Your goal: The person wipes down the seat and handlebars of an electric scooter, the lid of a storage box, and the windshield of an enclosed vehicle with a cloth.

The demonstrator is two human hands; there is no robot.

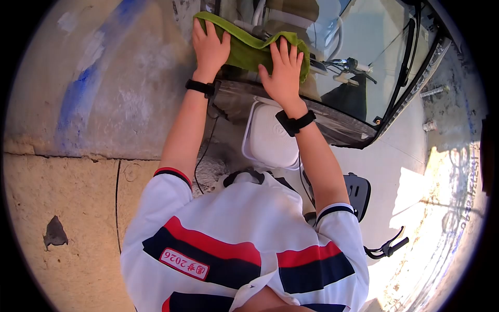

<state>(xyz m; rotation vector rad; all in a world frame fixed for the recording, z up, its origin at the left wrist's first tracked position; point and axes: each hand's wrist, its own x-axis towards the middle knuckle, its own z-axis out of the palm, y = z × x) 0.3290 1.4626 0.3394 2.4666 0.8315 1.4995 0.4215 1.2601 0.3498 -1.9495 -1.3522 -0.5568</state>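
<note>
A green cloth [244, 52] lies spread along the lower part of a vehicle's glass windshield [382, 21]. My left hand [211, 51] rests on the cloth's left end, fingers extended and slightly apart. On its right part lies my right hand [284, 73], fingers spread and thumb out to the side. Both palms face down, pressing on the cloth rather than wrapping round it. A black band circles each wrist. Behind the glass, a handlebar with a brake lever [345, 66] shows to the right of the cloth.
A white lidded container [273, 130] sits below the windshield, between my forearms. A concrete wall [119, 104] with a blue paint streak stands at left. Another handlebar lever [387, 248] is at lower right, near a dark grey vehicle part [357, 191]. A thin cable hangs beside my left forearm.
</note>
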